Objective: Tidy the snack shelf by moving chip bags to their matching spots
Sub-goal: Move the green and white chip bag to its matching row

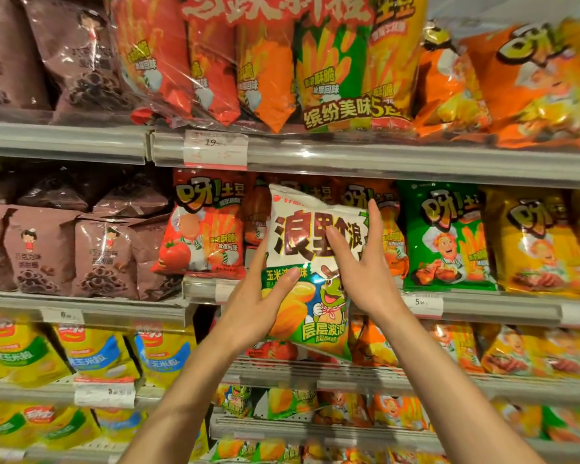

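Both hands, left hand [255, 309] and right hand [365, 262], hold the upright white-green bag [310, 259] before the red bags [201, 229]; matching bags [282, 403] lie below it.

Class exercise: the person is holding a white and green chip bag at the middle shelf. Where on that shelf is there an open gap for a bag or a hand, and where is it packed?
One gap shows: the dark slot between the red tomato bag and the white and green bag held by the left hand and right hand. Rightward, the green bag and yellow bag sit edge to edge; leftward, the brown bags crowd together.
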